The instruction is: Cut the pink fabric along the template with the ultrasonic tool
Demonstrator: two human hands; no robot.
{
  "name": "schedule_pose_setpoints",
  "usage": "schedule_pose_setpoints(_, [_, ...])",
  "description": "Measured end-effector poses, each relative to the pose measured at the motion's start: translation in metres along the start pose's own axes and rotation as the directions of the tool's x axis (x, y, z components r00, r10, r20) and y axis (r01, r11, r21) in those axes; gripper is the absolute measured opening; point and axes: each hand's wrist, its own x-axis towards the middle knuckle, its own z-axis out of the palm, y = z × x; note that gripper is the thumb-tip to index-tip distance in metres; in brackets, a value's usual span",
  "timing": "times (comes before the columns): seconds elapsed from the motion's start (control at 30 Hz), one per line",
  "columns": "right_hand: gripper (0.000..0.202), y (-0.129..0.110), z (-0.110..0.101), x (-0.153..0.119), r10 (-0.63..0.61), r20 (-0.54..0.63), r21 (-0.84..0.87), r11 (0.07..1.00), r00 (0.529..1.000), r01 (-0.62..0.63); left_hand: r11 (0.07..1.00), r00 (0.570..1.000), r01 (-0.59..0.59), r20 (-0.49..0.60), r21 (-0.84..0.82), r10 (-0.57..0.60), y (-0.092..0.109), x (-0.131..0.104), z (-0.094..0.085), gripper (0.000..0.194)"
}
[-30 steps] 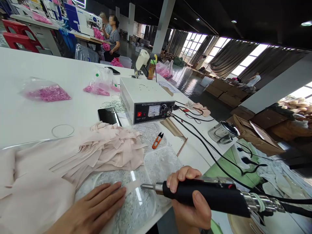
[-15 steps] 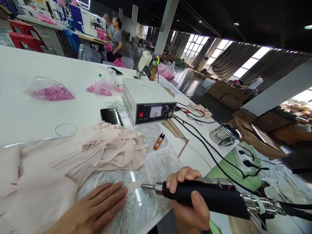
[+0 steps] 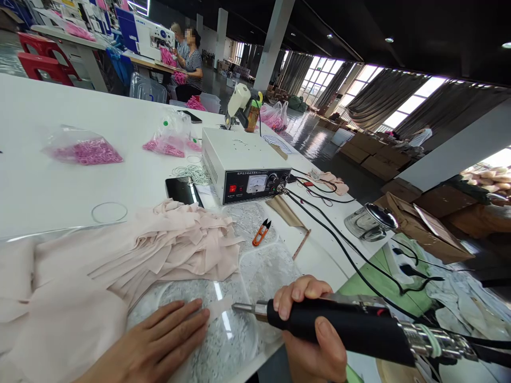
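My left hand (image 3: 159, 338) lies flat on the marbled mat (image 3: 263, 268), its fingertips over a small pale fabric strip (image 3: 220, 307). Wrapped around the black body of a corded ultrasonic handpiece (image 3: 339, 324) is my right hand (image 3: 309, 324). The handpiece's metal tip points left and meets or nearly meets the strip's free end; exact contact cannot be told. A pile of pale pink fabric pieces (image 3: 187, 242) spreads beyond and left of my left hand. Orange thread snips (image 3: 261, 233) rest on the mat farther back.
A white control box (image 3: 247, 159) stands at the table's middle, its black cables running to the handpiece. Around it are a dark phone (image 3: 183, 191), bags of pink pieces (image 3: 90, 151) and a glass mug (image 3: 369, 221). People sit by a sewing machine (image 3: 146, 34) behind.
Almost nothing differs. The whole view has shifted very slightly; both hands, the strip and the handpiece keep their places relative to each other.
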Motion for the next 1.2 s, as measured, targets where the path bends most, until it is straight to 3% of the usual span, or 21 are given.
schedule_pose_setpoints(0.23, [0.019, 0.0, 0.0, 0.0, -0.009, 0.004, -0.003, 1.0, 1.0, 0.009, 1.0, 1.0, 0.001, -0.021, -0.002, -0.001, -0.002, -0.003, 0.006, 0.06])
schedule_pose_setpoints(0.5, [0.017, -0.001, 0.003, 0.002, -0.012, 0.043, 0.006, 1.0, 0.999, 0.012, 0.999, 0.997, -0.045, -0.061, 0.032, 0.046, 0.0, 0.009, -0.006, 0.062])
schedule_pose_setpoints(0.7, [0.015, -0.001, 0.004, 0.005, -0.026, 0.081, -0.026, 0.999, 0.996, 0.028, 0.999, 0.999, 0.004, -0.044, -0.044, -0.006, -0.001, 0.005, -0.002, 0.062])
schedule_pose_setpoints(0.93, [0.016, 0.001, 0.003, 0.007, -0.05, 0.019, -0.034, 0.998, 0.999, 0.051, 1.0, 1.0, -0.023, -0.007, 0.011, 0.023, 0.0, 0.001, -0.001, 0.066])
schedule_pose_setpoints(1.2, [0.015, 0.008, 0.003, 0.007, -0.032, 0.036, 0.01, 0.999, 0.999, 0.032, 0.997, 0.998, -0.056, -0.018, 0.059, 0.057, 0.003, 0.006, -0.007, 0.066])
